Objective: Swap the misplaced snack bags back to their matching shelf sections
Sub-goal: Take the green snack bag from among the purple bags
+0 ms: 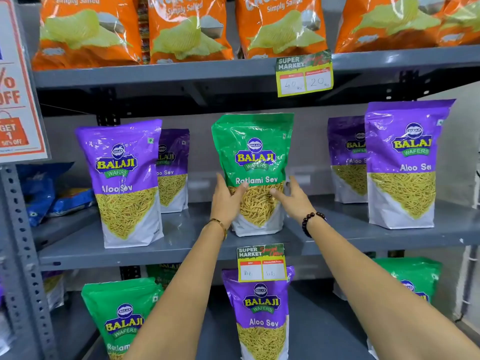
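A green Ratlami Sev bag [253, 152] stands upright in the middle of the middle shelf [181, 245], among purple Aloo Sev bags [124, 178]. My left hand [226, 201] presses its lower left side and my right hand [293, 198] its lower right side, thumbs on the front. On the bottom shelf a purple Aloo Sev bag [261, 313] stands in the centre between green Ratlami Sev bags [122, 318].
Orange Simply Salted chip bags [187, 29] fill the top shelf. Further purple bags [402, 162] stand at the right of the middle shelf. Price tags [304, 74] hang on the shelf edges. A discount sign [18, 87] and blue packets [44, 188] are at left.
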The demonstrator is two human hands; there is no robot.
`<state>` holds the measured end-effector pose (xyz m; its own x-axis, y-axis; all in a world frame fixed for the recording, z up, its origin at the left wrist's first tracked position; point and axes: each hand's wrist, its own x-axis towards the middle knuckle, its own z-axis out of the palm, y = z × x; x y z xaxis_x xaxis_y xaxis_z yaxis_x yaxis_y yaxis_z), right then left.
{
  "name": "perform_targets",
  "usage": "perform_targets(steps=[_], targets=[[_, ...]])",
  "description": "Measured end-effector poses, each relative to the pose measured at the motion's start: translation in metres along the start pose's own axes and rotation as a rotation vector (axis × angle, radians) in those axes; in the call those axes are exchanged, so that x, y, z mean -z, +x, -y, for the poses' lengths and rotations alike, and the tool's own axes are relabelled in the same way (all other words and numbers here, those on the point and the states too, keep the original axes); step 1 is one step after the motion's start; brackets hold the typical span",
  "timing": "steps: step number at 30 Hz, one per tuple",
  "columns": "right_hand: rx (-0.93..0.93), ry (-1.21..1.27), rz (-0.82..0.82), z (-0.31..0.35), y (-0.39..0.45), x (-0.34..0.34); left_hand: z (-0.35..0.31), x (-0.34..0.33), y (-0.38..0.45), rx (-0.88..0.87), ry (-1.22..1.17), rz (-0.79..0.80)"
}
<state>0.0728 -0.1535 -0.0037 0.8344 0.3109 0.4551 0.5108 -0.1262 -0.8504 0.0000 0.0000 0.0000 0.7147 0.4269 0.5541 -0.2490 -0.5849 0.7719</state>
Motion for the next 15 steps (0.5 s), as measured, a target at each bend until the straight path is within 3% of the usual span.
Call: perform_targets(steps=[5,15], targets=[[-0.027,0.255,0.003,0.004,0.000,-0.006,0.006,0.001,0.003,0.037,-0.239,0.052],[0.047,0.412,-0.088,0.009,-0.020,0.006,-0.005,0.006,-0.018,-0.029,-0.369,0.004]])
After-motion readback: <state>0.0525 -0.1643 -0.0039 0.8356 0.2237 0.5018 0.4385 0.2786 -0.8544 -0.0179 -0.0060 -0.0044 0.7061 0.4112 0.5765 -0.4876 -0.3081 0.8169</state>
